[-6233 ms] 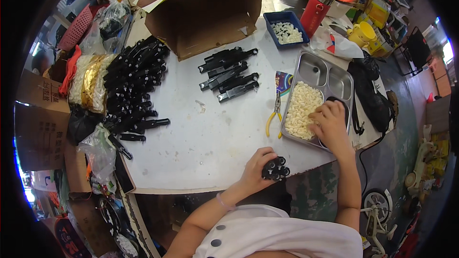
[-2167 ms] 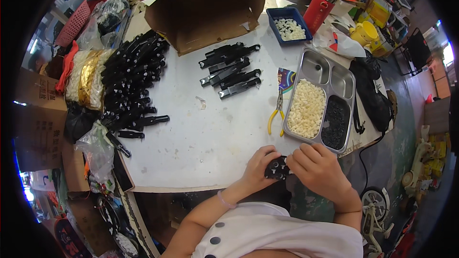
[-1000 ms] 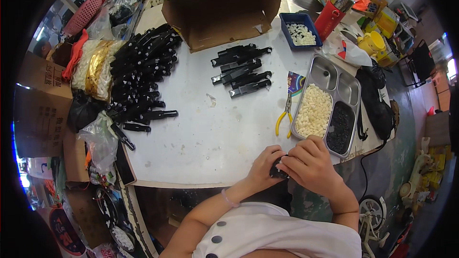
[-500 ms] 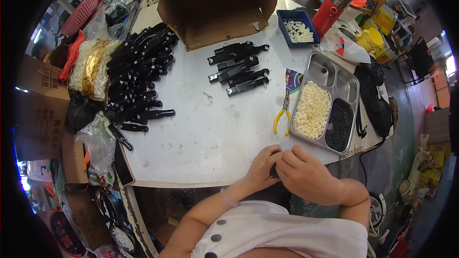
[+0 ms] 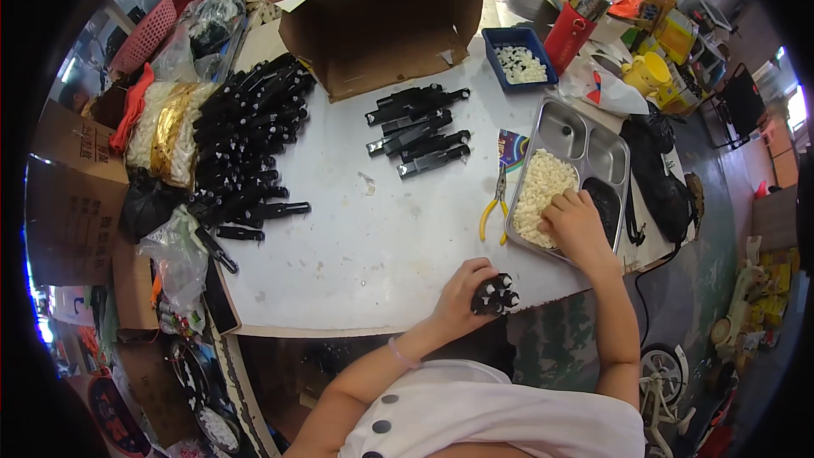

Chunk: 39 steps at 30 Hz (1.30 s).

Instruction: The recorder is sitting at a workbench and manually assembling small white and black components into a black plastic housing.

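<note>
At the table's near edge my left hand is closed round a bundle of short black sticks whose ends carry small white tips. My right hand reaches into the metal compartment tray. Its fingers are bent together, with the fingertips among the small white pieces; whether a piece is pinched there is hidden. Beside them, partly behind that hand, lies a compartment of small black pieces. Yellow-handled pliers rest just left of the tray.
Several black stick-shaped parts lie mid-table. A large heap of similar parts covers the left side. An open cardboard box stands at the back, near a blue tray of white pieces and a red flask.
My right hand has left my left hand and moved up and right into the metal tray. The bundle's white-tipped ends in my left hand now show.
</note>
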Tool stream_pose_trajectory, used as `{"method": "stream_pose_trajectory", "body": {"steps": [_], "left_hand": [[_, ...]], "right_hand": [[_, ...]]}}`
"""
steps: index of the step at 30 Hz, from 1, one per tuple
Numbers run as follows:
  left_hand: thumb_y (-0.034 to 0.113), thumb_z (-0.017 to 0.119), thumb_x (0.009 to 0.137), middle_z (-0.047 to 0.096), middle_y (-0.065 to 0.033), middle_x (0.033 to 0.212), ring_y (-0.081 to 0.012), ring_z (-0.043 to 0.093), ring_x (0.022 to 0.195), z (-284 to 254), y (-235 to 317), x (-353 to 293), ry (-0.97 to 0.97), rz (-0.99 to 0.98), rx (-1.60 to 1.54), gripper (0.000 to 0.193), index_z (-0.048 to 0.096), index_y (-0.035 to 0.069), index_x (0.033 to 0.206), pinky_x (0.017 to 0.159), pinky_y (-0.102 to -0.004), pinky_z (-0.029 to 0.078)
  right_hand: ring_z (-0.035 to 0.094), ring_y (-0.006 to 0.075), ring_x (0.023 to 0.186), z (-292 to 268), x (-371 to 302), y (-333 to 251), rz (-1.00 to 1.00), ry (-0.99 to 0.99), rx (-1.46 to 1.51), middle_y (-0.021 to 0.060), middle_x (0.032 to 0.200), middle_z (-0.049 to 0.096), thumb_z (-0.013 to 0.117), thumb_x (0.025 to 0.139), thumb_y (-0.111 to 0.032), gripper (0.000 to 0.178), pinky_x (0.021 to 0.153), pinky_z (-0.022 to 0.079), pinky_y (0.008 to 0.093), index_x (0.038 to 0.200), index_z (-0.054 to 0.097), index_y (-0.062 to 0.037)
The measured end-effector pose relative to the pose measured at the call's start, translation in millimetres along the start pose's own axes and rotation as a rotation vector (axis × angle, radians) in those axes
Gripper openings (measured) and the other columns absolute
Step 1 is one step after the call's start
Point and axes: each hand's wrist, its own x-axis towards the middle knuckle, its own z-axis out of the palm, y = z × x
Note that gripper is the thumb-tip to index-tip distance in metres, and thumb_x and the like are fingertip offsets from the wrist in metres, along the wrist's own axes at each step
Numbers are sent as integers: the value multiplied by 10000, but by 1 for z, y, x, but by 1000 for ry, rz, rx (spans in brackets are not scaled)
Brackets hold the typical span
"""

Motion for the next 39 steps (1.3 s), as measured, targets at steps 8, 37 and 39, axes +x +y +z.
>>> {"method": "stream_pose_trajectory", "body": {"steps": [8, 37, 39], "left_hand": [[53, 801, 606, 503, -176, 1135, -348, 572, 935, -2, 0, 3, 23, 68, 10, 738, 430, 99, 1243, 769, -382, 502], [151, 847, 619, 494, -158, 1140, -326, 556, 973, -2, -1, -1, 4, 28, -11, 762, 422, 111, 1250, 790, -375, 492], [187, 878, 611, 479, -142, 1148, -298, 539, 991, -1, -2, -1, -10, 17, -2, 797, 415, 129, 1257, 807, -355, 481]], "right_hand": [[597, 253, 780, -40, -11, -40, 265, 134, 586, 106, 849, 615, 643, 834, -66, 122, 715, 465, 324, 925, 589, -5], [521, 210, 854, -31, -33, -95, -139, 284, 558, -2, 865, 610, 783, 630, -201, 228, 835, 390, 425, 830, 715, -115], [526, 198, 881, -28, -33, -94, -157, 314, 606, -9, 908, 605, 741, 652, -97, 203, 879, 388, 417, 847, 690, -116]]}}
